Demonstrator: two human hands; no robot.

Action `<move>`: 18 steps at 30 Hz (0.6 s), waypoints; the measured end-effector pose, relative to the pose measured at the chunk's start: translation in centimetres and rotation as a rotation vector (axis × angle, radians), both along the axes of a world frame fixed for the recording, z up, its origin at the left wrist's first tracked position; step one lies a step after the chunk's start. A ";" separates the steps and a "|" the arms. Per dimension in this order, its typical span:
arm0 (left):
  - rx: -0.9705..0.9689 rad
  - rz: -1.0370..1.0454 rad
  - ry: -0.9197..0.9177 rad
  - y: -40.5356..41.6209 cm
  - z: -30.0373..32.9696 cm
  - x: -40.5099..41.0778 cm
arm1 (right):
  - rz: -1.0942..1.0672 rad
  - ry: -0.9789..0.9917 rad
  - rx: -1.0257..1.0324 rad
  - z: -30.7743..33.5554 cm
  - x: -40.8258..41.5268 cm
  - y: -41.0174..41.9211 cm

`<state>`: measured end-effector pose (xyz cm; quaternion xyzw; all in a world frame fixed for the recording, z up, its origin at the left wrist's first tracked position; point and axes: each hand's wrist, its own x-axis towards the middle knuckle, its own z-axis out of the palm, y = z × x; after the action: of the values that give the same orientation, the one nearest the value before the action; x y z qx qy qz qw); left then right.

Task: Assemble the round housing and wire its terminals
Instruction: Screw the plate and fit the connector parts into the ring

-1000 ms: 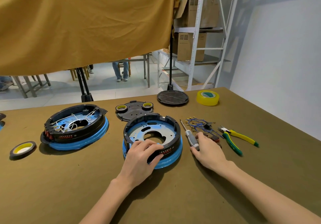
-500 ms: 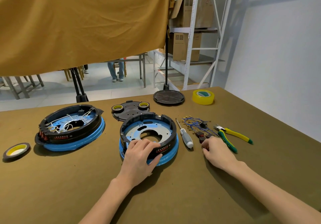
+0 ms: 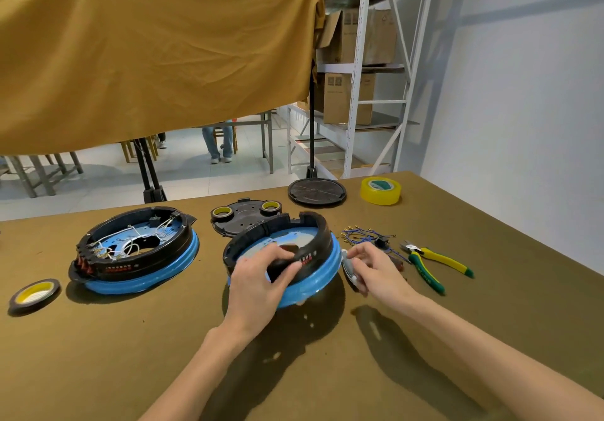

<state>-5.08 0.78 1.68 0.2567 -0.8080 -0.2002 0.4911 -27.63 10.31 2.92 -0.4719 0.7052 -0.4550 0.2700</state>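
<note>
Blue-rimmed round black housing (image 3: 295, 257) tilted off olive surface (image 3: 130, 355), gripped by left hand (image 3: 258, 286); right hand (image 3: 376, 273) clasps grey-handled screwdriver (image 3: 349, 268).

From my seat I see only two bare forearms and hands. The left hand (image 3: 258, 286) and the right hand (image 3: 379, 273) wear no gloves, rings, watch or wristband. No sleeve shows on either arm as far as the lower edge of the view. The fingernails look short and unpainted, though motion blur softens the fingers of both hands.
</note>
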 end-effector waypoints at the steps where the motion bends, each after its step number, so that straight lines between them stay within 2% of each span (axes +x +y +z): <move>1: 0.108 -0.040 0.111 0.0 1.2 0.1 | -0.029 -0.105 0.003 0.5 0.7 -0.5; 4: 0.369 -0.110 0.383 -0.1 4.6 0.7 | -0.021 -0.438 -0.048 3.0 2.8 -1.4; 6: 0.567 -0.084 0.478 -0.4 5.9 1.1 | 0.055 -0.597 -0.127 5.1 3.8 -1.6; 10: 0.969 -0.003 0.475 -1.0 6.6 1.5 | 0.140 -0.489 -0.228 8.3 5.2 -2.3; 12: 0.983 0.002 0.405 -1.1 6.5 1.7 | 0.123 -0.403 -0.208 9.0 5.9 -2.9; 18: 0.795 -0.020 0.240 -1.7 6.0 3.2 | 0.154 -0.239 -0.109 8.4 7.3 -4.2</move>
<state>-1.93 -0.88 7.71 0.3933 -0.6074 -0.5297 0.4425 -20.33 6.08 11.33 -0.4812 0.6040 -0.5234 0.3601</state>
